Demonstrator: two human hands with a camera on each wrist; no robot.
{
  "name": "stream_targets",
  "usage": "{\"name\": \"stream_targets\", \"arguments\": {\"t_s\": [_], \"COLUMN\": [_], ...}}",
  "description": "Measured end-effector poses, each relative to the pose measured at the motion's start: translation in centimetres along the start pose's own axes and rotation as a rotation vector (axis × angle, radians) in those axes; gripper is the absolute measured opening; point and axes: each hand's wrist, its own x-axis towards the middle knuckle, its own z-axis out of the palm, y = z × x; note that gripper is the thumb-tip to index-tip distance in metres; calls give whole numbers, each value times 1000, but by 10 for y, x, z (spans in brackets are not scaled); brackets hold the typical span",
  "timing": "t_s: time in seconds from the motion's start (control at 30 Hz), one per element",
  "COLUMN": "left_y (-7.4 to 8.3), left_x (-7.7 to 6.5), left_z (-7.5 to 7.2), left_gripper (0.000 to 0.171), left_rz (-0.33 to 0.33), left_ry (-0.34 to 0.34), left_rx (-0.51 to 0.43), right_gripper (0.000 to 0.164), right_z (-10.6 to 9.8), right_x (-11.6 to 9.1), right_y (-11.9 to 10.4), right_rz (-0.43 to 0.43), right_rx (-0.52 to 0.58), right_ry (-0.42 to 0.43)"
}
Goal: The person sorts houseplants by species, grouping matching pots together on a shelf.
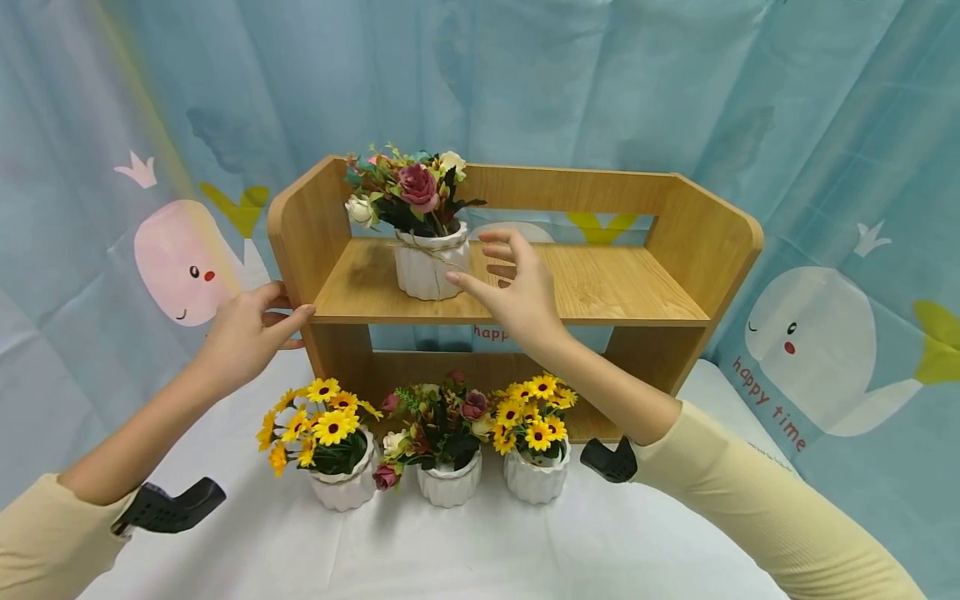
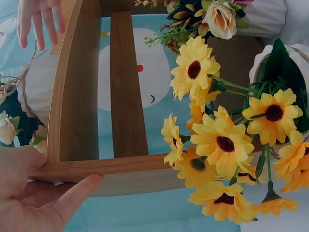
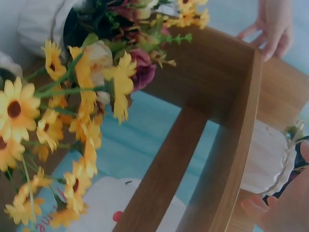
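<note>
On the upper board of a wooden shelf (image 1: 600, 287) stands a white ribbed pot of mixed roses (image 1: 431, 262), tied with twine. My right hand (image 1: 528, 296) is at the pot's right side, fingers spread and slightly bent. Its thumb overlaps the pot's edge; whether it touches, I cannot tell. At the shelf's left side panel, my left hand (image 1: 243, 333) grips the front edge between thumb and fingers. The left wrist view also shows this hand (image 2: 31, 193) on the wooden edge. In the right wrist view the pot (image 3: 265, 157) lies close to my right fingers.
Before the shelf, on a white cloth (image 1: 480, 550), stand a left pot of yellow sunflowers (image 1: 345, 487), a middle pot of roses (image 1: 450, 483) and a right sunflower pot (image 1: 536, 479). A blue curtain (image 1: 540, 83) with whale prints hangs behind.
</note>
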Motion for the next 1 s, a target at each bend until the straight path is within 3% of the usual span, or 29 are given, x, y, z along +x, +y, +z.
{"name": "stream_targets", "arguments": {"t_s": [0.53,1.0], "left_y": [1,-1], "left_x": [-1,0], "left_z": [-1,-1], "left_gripper": [47,48], "left_rz": [-10,9], "left_ry": [-9,-6], "left_rx": [-16,-13], "right_gripper": [46,42], "right_z": [9,26], "right_x": [-41,-79], "right_y": [10,28], "right_rz": [-244,-236], "right_rx": [-10,-7], "right_ry": [-9,-21]}}
